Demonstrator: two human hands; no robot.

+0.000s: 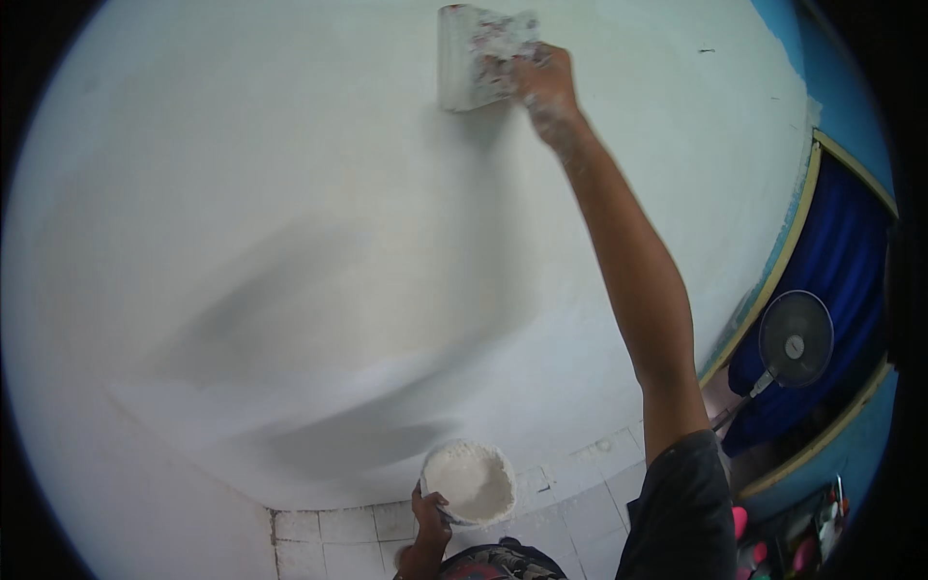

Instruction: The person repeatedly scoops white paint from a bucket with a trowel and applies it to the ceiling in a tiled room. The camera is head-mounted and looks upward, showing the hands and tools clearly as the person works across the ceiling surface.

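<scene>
High on the white wall (pixel 290 174), my right hand (pixel 544 82) is closed around a wide putty knife (pixel 469 60). White paste smears the tool, my fingers and my wrist. The blade's long edge is at the wall, to the left of my hand, and the handle is mostly hidden by my fingers and the paste. Low in front of me, my left hand (pixel 431 512) grips the left rim of a round tub (pixel 425 483). Thick white paste (pixel 469 480) lies inside it.
To the right a standing fan (pixel 796 340) is in front of a dark blue curtain (pixel 841 232) in a yellow frame (pixel 783 256). White tiles (pixel 348 527) run below the wall. Pink and other coloured items (pixel 759 553) are heaped at the lower right.
</scene>
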